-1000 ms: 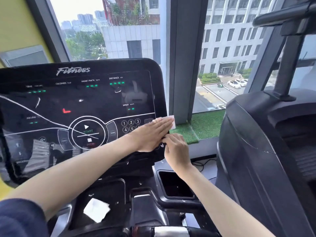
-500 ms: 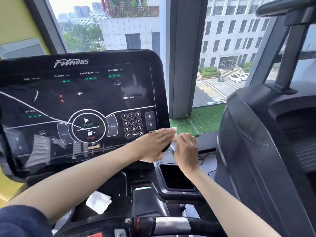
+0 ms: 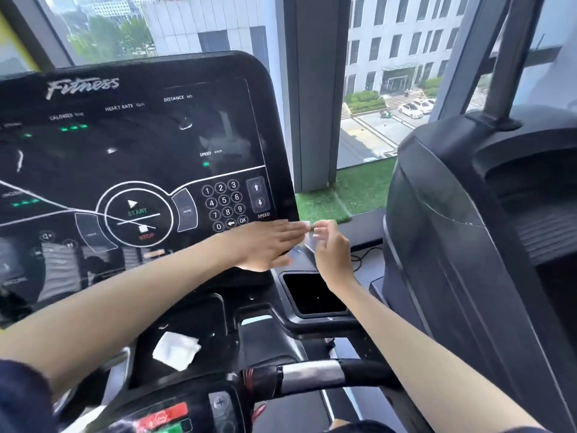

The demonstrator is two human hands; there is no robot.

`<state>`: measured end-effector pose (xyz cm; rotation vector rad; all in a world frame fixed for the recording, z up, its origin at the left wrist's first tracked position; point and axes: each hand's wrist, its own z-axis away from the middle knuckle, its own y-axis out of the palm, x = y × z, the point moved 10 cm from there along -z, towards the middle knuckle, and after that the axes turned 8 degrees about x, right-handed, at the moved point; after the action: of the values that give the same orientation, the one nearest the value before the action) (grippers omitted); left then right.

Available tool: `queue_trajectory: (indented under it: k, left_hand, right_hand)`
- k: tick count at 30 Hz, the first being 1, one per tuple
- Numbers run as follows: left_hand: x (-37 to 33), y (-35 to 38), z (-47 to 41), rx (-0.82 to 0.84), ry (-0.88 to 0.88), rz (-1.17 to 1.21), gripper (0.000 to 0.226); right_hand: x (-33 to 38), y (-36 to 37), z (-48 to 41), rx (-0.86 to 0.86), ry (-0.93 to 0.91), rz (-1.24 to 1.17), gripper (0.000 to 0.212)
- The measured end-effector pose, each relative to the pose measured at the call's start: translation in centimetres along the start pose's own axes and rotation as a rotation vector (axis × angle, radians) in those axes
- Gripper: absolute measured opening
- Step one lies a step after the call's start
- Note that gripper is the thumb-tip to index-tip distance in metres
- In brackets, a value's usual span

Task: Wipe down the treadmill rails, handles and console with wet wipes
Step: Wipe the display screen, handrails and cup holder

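Head view: the left hand (image 3: 265,245) is pressing flat over a mostly hidden white wipe (image 3: 308,226), mid-frame. The right hand (image 3: 331,254) is pinching its exposed edge.

The left hand (image 3: 265,245) is lying flat, fingers straight, over the lower right corner of the treadmill console (image 3: 140,151), pressing a wet wipe (image 3: 307,225) whose white corner is showing just past the fingertips. The right hand (image 3: 331,254), fingers curled, is pinching that exposed corner above a dark rectangular pocket (image 3: 312,295). A crumpled wipe (image 3: 176,350) is lying in the tray below the console, beyond the handlebar (image 3: 312,375) with its silver band.
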<state>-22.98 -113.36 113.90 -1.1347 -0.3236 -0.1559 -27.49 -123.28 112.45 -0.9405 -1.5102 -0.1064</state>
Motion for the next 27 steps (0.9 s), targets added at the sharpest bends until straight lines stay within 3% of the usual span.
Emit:
queue_trajectory:
  k: [4,7,10,16,19,23,27]
  left_hand:
    - [1.6,-1.6,0.1,-0.081,-0.079,-0.061,0.069]
    - [-0.5,0.8,-0.1,0.007,-0.077,-0.044,0.072]
    - [-1.9,2.1,-0.1,0.105,-0.043,-0.02,0.073]
    - [-3.5,1.5,-1.3,0.1,0.004,0.092,0.073]
    - [-3.7,0.5,-0.7,-0.087,-0.005,0.231,0.065]
    - [-2.9,-2.3,1.5,-0.545,-0.154,0.223,0.061]
    - [-2.0,-4.2,3.1,-0.762,-0.298,0.236,0.027]
  right_hand:
    - [-1.0,1.3,-1.3,0.102,0.182,-0.272,0.04]
    - [-2.6,3.1,-1.1,0.193,0.309,-0.497,0.032]
    - [-3.4,3.7,0.3,0.23,0.352,-0.578,0.029]
    - [-5.4,4.1,2.0,0.251,0.549,-0.683,0.023]
    - [-5.9,3.3,2.8,0.237,0.591,-0.781,0.026]
    - [-4.4,2.4,2.4,0.314,0.559,-0.968,0.028]
    - [-2.7,2.7,2.2,0.35,0.548,-0.968,0.022]
